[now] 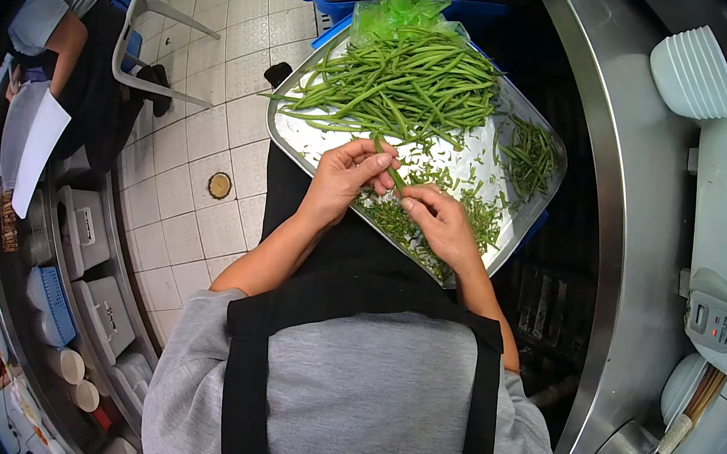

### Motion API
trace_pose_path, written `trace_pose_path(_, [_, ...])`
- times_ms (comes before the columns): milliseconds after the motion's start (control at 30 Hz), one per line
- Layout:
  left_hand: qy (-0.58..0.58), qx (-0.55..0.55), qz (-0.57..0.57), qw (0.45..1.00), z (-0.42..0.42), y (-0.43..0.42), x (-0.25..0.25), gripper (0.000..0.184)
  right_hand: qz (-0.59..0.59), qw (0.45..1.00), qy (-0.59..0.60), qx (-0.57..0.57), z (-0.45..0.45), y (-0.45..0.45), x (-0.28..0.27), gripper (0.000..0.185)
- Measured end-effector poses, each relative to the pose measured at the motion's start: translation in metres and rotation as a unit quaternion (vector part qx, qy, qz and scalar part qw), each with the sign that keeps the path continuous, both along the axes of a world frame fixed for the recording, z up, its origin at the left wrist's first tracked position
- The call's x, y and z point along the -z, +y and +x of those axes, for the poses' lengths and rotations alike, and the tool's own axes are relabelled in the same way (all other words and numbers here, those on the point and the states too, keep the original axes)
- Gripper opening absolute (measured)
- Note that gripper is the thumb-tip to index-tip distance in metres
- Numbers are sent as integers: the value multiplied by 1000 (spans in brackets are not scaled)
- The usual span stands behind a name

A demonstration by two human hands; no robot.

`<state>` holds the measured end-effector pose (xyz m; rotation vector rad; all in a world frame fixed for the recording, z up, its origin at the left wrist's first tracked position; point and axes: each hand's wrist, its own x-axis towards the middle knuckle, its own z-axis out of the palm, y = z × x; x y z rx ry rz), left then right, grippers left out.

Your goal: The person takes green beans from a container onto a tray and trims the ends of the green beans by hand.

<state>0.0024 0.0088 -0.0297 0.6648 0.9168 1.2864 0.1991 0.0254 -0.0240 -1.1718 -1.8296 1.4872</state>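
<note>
Head view | Your left hand [351, 176] pinched a green bean [397, 178]; your right hand [440, 224] closed fingertips on its near end | Bean: held above trimmings [479, 211] on the tray [309, 138] | Judged: close-set, light pinches gave you best control.

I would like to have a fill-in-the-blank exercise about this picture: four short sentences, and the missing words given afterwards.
1. The left hand and the right hand hold green ____ over the metal tray.
2. The plastic bag at the far end of the tray is ____ in colour.
3. The stacked bowls are on the ____ side of the picture.
4. The apron straps over the grey shirt are ____.

Missing words: beans; green; right; black.
</note>
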Motion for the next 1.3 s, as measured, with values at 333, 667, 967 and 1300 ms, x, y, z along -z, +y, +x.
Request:
trace_pose_path(333, [83,-24,143,986,1,-14,-24,13,-143,967,150,147,0,21,7,14])
trace_pose_path(667, [85,-211,53,972,-61,-1,-21,12,272,930,-249,20,-23,51,5,13])
trace_pose_path(967, [252,-123,-40,959,-53,-2,-7,11,359,874,-324,-44,-40,46,27,11])
trace_pose_path(1300, [587,65,239,771,-6,7,-20,27,388,893,-224,-41,-21,27,-32,11])
